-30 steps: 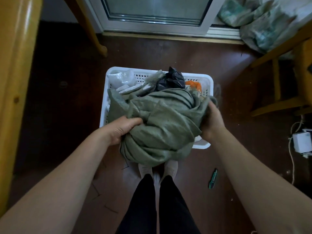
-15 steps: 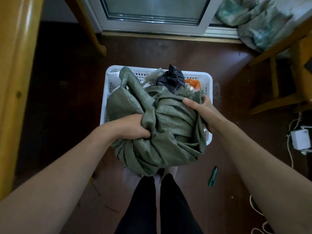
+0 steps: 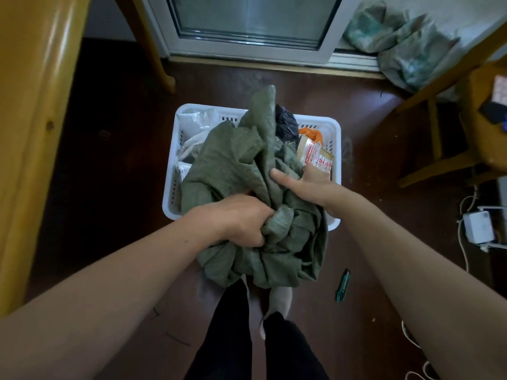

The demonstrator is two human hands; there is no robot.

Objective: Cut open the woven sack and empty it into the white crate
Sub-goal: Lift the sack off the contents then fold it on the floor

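Two hands [image 3: 241,223] [image 3: 311,185], one sack [image 3: 233,165], one crate [image 3: 172,174]

Place: a room in a home.
Floor: dark brown floor [image 3: 115,165], scuffed.
Door: white-framed sliding glass door [image 3: 247,20].
Furniture: yellow wooden chair [image 3: 436,163] at the right.
Clutter: 2 stuffed sacks [image 3: 397,42] beside the door; white adapter [image 3: 478,227] with cables on the floor.

Bare left hand [image 3: 241,223] and right hand [image 3: 310,185]; forearms uncovered to the frame edge. Legs: black trousers [image 3: 230,338], plain. Feet: pale grey socks [image 3: 279,300], one on each foot.
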